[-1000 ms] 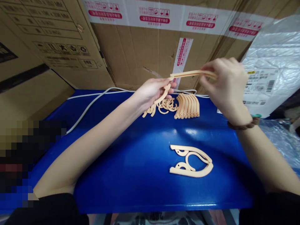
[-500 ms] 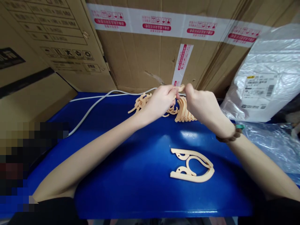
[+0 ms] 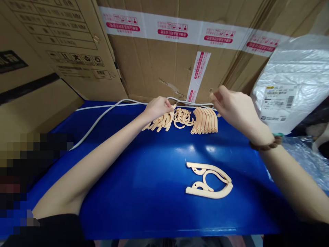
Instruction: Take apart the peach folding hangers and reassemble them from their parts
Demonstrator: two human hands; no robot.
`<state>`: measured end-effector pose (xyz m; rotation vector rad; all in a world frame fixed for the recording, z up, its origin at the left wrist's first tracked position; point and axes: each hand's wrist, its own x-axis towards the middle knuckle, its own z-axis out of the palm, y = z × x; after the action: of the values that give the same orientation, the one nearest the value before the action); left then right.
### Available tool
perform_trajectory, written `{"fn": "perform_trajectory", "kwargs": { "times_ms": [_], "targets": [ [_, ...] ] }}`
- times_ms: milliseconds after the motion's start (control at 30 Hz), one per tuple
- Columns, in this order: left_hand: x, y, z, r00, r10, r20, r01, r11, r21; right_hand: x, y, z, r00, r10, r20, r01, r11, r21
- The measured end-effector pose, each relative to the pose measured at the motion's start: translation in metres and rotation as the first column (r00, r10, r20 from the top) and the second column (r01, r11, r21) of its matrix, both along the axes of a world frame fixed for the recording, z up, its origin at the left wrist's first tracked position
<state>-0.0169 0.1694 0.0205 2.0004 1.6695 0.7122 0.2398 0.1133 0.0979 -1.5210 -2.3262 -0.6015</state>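
Only 1 view: head-worn cam, facing forward and down at the blue table (image 3: 144, 206), close enough that left hand (image 3: 156, 108) and right hand (image 3: 238, 109) sit mid-frame. Cardboard boxes (image 3: 154, 68) fill the back, right behind it.

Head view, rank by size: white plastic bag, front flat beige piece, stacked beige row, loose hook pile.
white plastic bag
flat beige piece (nearer camera, so unsure)
stacked beige row
loose hook pile

The blue plastic table top (image 3: 144, 178) is smooth and glossy. The flat peach horseshoe-shaped plastic piece (image 3: 213, 196) is matt. At 12 o'clock, the brown cardboard boxes (image 3: 154, 65) are matt with glossy white-and-red tape (image 3: 180, 31). At 3 o'clock, the silver-white plastic bag (image 3: 290, 79) is crinkled and shiny.
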Motion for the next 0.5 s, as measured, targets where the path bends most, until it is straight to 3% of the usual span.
{"fn": "perform_trajectory", "kwargs": {
  "times_ms": [100,167,233,333,500],
  "targets": [
    [-0.009,-0.003,-0.009,0.985,0.007,-0.171,0.022,0.986,0.164,0.007,-0.009,-0.02,0.973,0.056,0.225,-0.075,0.994,0.076],
    [-0.014,-0.005,-0.015,0.958,-0.071,-0.279,0.158,0.94,0.303,0.017,-0.012,-0.038,0.92,0.15,0.363,-0.187,0.98,0.067],
    [-0.018,-0.007,-0.023,0.919,-0.222,-0.327,0.337,0.871,0.357,0.028,-0.015,-0.055,0.863,0.238,0.445,-0.284,0.958,0.038],
    [-0.023,-0.009,-0.034,0.863,-0.349,-0.366,0.466,0.83,0.307,0.039,-0.019,-0.069,0.858,0.306,0.413,-0.339,0.941,0.006],
    [-0.025,-0.011,-0.04,0.88,-0.269,-0.391,0.386,0.885,0.261,0.039,-0.025,-0.07,0.934,0.276,0.225,-0.255,0.96,-0.117]
  ]
}}
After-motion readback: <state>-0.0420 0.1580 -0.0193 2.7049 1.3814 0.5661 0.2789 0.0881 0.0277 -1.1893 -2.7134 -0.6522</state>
